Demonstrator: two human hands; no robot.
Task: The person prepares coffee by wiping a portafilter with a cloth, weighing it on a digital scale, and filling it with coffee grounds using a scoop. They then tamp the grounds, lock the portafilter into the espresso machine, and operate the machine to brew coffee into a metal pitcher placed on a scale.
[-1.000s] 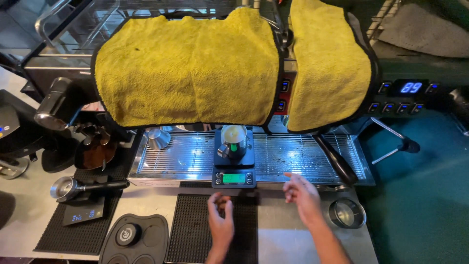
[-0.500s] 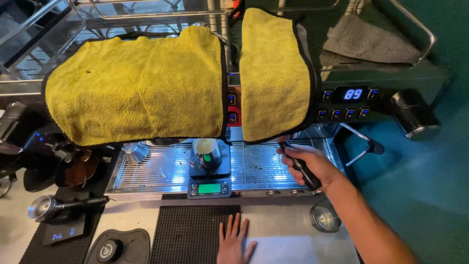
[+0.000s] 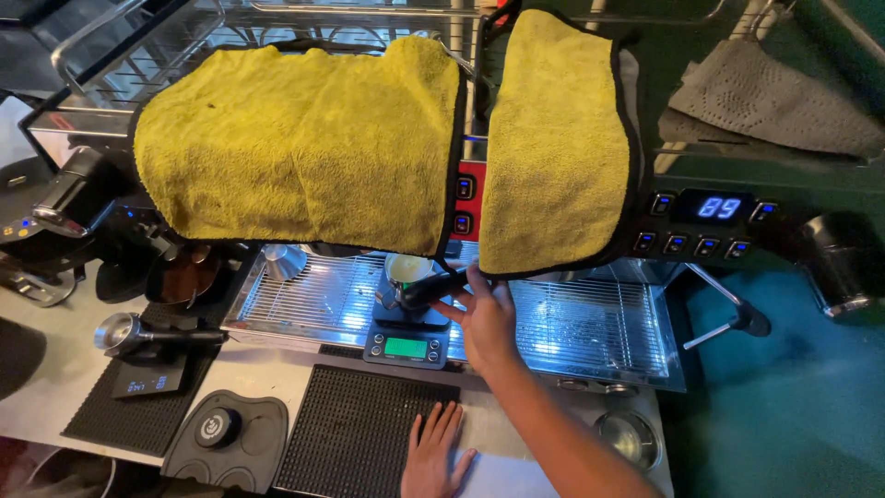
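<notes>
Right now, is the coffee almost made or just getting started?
Partly. A cup already sits on the small scale on the drip tray. The right hand grips a black handle beside the cup; the left hand rests flat on the counter. Whether the cup is filled can't be seen.

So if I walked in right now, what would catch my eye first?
Probably the two big fluffy yellow towels, one wide and one narrow, draped over the front of the steel espresso machine. Below them, the right hand grips a black portafilter handle above a small black scale with a green display. The left hand rests flat on the counter beside a black ribbed rubber mat.
</notes>
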